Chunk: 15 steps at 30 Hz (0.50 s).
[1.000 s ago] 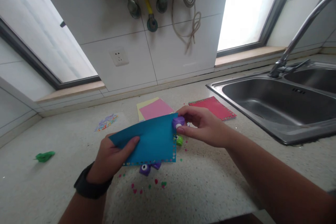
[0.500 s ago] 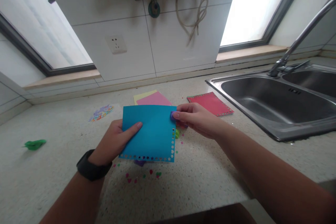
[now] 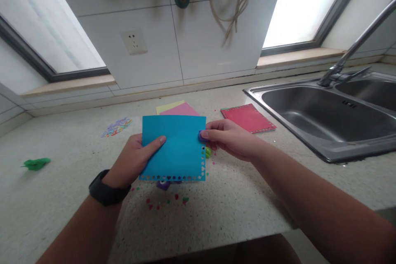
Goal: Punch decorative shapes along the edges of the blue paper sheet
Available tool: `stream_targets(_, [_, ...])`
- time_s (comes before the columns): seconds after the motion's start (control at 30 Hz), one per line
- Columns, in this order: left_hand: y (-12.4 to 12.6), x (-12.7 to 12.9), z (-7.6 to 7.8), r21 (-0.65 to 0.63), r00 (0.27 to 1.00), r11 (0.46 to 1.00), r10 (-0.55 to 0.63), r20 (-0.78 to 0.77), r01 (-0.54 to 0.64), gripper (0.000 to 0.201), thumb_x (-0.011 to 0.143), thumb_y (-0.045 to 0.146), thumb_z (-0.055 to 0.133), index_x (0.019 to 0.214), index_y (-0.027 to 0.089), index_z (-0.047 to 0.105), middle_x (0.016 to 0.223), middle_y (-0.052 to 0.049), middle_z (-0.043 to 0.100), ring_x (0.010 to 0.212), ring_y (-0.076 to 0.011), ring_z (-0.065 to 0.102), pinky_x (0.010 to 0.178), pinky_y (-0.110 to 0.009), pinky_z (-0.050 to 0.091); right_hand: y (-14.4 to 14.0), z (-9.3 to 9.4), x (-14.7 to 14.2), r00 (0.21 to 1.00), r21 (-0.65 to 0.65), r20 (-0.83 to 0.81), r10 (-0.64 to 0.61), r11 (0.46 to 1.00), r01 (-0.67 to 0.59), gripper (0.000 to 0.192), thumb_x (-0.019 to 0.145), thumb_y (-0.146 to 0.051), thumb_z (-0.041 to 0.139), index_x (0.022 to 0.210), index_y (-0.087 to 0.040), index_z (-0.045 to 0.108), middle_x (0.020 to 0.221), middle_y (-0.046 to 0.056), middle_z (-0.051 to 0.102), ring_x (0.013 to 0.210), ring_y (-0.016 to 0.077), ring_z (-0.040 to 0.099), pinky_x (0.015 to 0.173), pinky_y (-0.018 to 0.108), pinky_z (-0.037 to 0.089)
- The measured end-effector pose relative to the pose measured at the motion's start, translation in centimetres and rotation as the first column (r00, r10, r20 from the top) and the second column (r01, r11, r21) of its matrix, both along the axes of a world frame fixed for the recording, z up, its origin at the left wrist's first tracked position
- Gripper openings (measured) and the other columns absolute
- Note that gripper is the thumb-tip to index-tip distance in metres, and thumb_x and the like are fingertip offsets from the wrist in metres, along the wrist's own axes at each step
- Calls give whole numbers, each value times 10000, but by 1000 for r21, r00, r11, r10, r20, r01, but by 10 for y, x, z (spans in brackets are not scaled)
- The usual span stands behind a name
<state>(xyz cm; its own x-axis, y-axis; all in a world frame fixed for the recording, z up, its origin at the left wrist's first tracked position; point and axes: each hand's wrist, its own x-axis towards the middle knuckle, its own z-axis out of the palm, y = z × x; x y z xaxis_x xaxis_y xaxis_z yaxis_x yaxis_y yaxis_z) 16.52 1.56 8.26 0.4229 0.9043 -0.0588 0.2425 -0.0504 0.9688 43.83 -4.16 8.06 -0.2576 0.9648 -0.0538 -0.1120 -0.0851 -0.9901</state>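
Both hands share one sheet: the left hand (image 3: 133, 161) has its grip pinched on the left edge of the blue paper (image 3: 173, 148), thumb flat across the front face and fingers hidden behind, while the right hand (image 3: 230, 138) closes its grip on a small purple punch (image 3: 201, 135) clamped over the sheet's right edge, thumb pressing on top. The blue paper is a thin, matte rectangle held upright above the tabletop (image 3: 241, 198), facing the camera, with a row of tiny cut-out shapes running along its bottom edge and partway up its right edge. A black band (image 3: 107, 192) wraps the left wrist.

Just below the right hand, a rounded green punch (image 3: 208, 152) peeks out beside the sheet, and another purple punch (image 3: 163, 184) shows under the bottom edge. Small coloured paper bits (image 3: 168, 203) lie scattered on the speckled stone surface beneath. Behind the sheet lie flat pink paper (image 3: 182, 110) over yellow paper (image 3: 168, 106), and to the right a red paper (image 3: 247, 117) with a perforated border. Farther left sit a heap of multicoloured scraps (image 3: 116, 127) and a crumpled green piece (image 3: 35, 163). A brushed steel sink (image 3: 312, 111) with a curved faucet (image 3: 355, 47) fills the right side.
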Motion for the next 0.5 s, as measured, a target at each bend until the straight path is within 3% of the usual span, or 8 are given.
stream_targets(0.5, [2, 1, -3, 36, 1000, 999, 30, -2, -30, 503, 796, 532, 739, 1065, 108, 707, 1006, -154, 757, 787, -308, 724, 656, -410, 618, -1, 0, 0, 999, 25, 10, 33, 999, -33, 292, 845, -375, 743, 763, -129, 611, 710, 10, 556, 642, 109, 500, 602, 266, 368])
